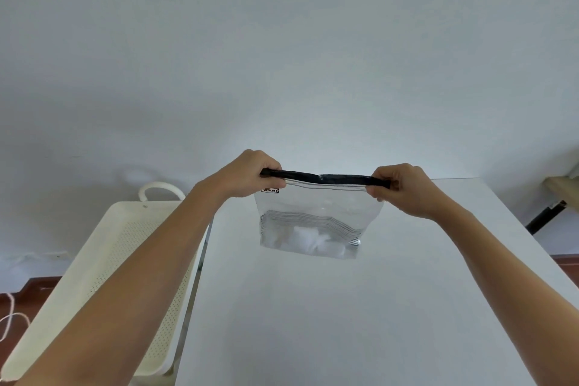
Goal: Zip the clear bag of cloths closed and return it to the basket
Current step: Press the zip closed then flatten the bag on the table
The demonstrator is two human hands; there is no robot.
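A clear bag with a black zip strip along its top hangs upright above the white table. White cloths lie bunched at its bottom. My left hand pinches the left end of the black strip, and my right hand pinches the right end, so the strip is stretched straight between them. The cream perforated basket with a curved handle stands to the left of the table, partly behind my left forearm.
A plain white wall fills the upper view. At the far right stands a wooden piece with a black leg. A white cord lies on the reddish floor at the lower left.
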